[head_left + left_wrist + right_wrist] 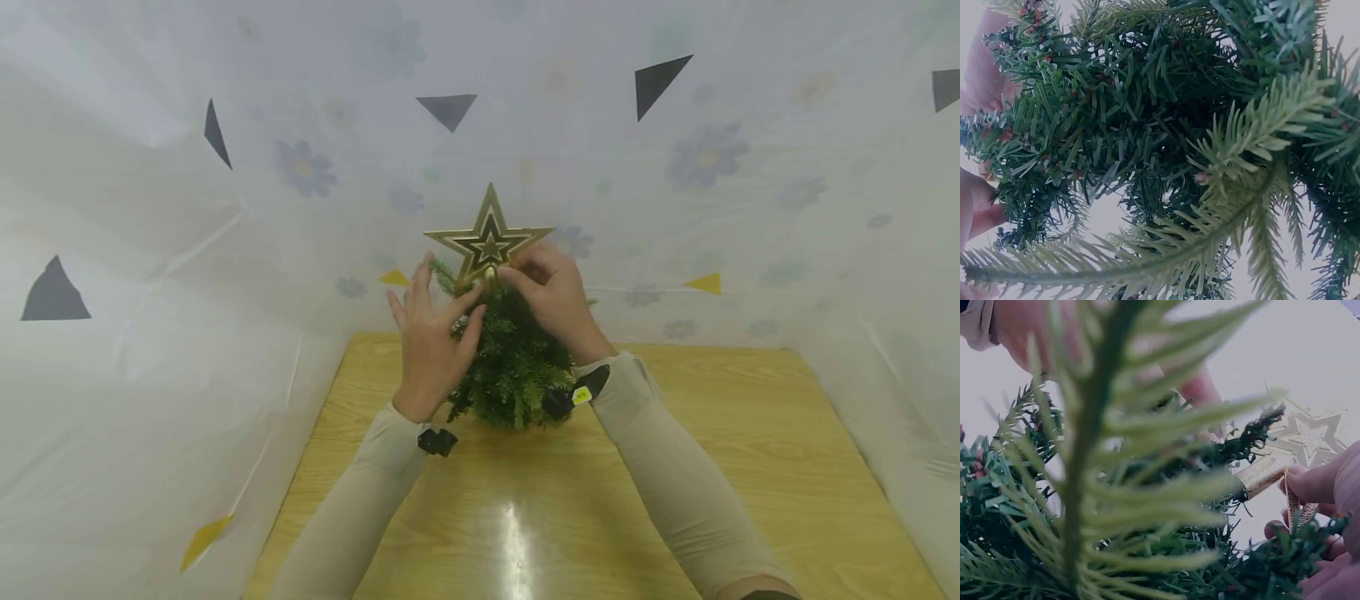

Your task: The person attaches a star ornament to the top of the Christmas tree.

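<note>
A gold star tree topper (490,242) with nested outlines stands at the tip of a small green artificial Christmas tree (517,367). My right hand (555,292) pinches the star's lower right part between thumb and fingers. In the right wrist view, the right thumb (1316,481) presses on a gold textured edge beside the star's gold tube (1263,472). On the tree's left side my left hand (435,342) has its fingers spread, with the index fingertip close to the star's base. Green branches (1147,112) fill the left wrist view and hide most of that hand.
The tree is on a wooden table (517,517). Pale flower-patterned sheeting (360,150) surrounds the table at the back and sides, with dark and yellow triangles on it. A leafy sprig (1085,450) blocks much of the right wrist view.
</note>
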`<state>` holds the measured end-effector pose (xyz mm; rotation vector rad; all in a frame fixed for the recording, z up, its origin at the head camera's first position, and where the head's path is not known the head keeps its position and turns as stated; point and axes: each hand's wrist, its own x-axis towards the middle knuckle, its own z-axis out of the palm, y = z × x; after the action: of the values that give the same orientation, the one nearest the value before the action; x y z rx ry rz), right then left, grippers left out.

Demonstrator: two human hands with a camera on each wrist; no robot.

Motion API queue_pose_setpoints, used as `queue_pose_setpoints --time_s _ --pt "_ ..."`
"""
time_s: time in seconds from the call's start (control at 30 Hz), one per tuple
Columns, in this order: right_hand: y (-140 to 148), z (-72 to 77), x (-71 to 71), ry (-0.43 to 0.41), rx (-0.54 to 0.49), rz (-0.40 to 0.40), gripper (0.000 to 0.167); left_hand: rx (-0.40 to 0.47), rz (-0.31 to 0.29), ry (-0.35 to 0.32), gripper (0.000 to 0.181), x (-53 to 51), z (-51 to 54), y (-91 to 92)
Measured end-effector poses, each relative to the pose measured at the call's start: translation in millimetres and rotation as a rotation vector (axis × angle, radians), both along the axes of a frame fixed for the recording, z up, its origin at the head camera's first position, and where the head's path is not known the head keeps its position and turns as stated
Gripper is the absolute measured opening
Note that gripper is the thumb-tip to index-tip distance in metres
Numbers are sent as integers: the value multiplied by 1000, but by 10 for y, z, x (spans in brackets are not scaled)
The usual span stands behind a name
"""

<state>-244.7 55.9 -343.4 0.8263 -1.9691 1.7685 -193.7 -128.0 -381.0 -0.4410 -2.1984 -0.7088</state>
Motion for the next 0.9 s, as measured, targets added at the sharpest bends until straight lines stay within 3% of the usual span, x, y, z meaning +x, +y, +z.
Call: queue_pose_setpoints --time_s 0.23,0.37,0.6,0.7,0.9 --pt "-5 51 47 -60 -7 19 8 19 -4 0 26 5 -12 -13" --pt "-10 76 74 -70 30 -22 12 38 -2 3 24 11 -20 -13" --pt "-19 302 285 -91 61 -50 14 69 -9 10 24 3 -37 -30" --pt "2 263 255 -97 54 -46 15 84 -20 21 25 -1 -58 -41" --pt "89 25 65 -117 21 -40 20 102 -60 64 23 -13 -105 -78"
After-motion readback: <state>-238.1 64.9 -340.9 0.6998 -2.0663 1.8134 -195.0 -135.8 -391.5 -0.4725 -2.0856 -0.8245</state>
